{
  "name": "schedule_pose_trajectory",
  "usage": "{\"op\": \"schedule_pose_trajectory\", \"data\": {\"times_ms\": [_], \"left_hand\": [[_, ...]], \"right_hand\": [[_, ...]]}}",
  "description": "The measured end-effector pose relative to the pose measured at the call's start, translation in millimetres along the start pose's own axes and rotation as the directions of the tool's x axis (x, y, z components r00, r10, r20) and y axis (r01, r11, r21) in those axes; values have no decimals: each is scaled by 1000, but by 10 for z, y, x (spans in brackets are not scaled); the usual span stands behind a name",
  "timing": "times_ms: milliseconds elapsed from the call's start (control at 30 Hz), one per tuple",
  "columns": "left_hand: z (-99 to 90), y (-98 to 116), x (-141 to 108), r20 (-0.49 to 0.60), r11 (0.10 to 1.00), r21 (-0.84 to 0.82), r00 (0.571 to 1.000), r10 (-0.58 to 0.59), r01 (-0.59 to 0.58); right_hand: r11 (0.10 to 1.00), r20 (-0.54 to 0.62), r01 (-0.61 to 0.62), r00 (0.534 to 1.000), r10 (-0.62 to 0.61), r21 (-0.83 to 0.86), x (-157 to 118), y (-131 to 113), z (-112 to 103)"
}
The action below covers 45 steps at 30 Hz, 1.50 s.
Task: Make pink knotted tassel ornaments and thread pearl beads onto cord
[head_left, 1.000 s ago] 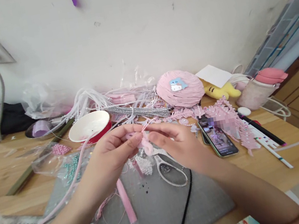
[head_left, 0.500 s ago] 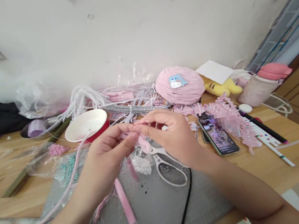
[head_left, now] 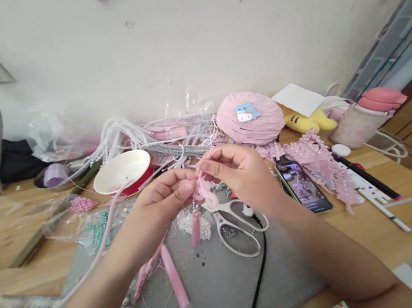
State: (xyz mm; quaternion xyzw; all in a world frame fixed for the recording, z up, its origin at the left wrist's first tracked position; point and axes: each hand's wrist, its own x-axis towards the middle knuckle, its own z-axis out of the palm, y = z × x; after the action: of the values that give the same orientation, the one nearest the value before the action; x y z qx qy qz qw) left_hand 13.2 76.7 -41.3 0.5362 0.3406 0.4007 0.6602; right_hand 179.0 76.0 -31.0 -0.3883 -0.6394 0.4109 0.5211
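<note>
My left hand (head_left: 169, 193) is closed in a pinch on a knotted pink cord (head_left: 205, 196), near the middle of the view. Close beside it on the right, my right hand (head_left: 235, 172) pinches a strand of the same pink cord. A small pink tassel (head_left: 196, 228) hangs below the knotted part. White-handled scissors (head_left: 240, 245) lie on the grey mat (head_left: 224, 299) just below my right hand. From near my left hand, a long pale pink cord (head_left: 101, 249) runs down across my left forearm's side.
A red and white bowl (head_left: 148, 176) stands behind my left hand. Behind my right hand sits a pink yarn ball (head_left: 252, 130). To the right lie a phone (head_left: 305, 187) and pink beaded pieces (head_left: 314, 161). A pink tassel bundle (head_left: 175, 279) rests on the mat.
My right hand has drawn slightly up and away from my left, opening a small gap between the fingertips. More of the knotted pink cord and its hanging tassel shows. The view has shifted slightly.
</note>
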Motion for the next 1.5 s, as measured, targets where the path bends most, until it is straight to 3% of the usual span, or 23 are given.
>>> {"op": "schedule_pose_trajectory", "data": {"times_ms": [267,667,1167,1333,1500], "left_hand": [[30,39,-37,-43,993,119,999,6,-1],[-18,19,7,-7,994,112,1000,17,-16],[-6,-21,51,-18,988,-153,1000,-23,20],[-14,-31,27,-55,993,-120,998,15,-21],[4,-21,5,-12,999,-25,1000,29,-29]], "right_hand": [[987,14,-80,997,79,137,45,21,-10],[948,40,-136,991,130,288,64,58,-9],[971,37,-126,992,121,204,73,97,-14],[966,34,-145,989,141,214,88,110,-30],[974,6,-131,991,132,185,82,75,-21]]}}
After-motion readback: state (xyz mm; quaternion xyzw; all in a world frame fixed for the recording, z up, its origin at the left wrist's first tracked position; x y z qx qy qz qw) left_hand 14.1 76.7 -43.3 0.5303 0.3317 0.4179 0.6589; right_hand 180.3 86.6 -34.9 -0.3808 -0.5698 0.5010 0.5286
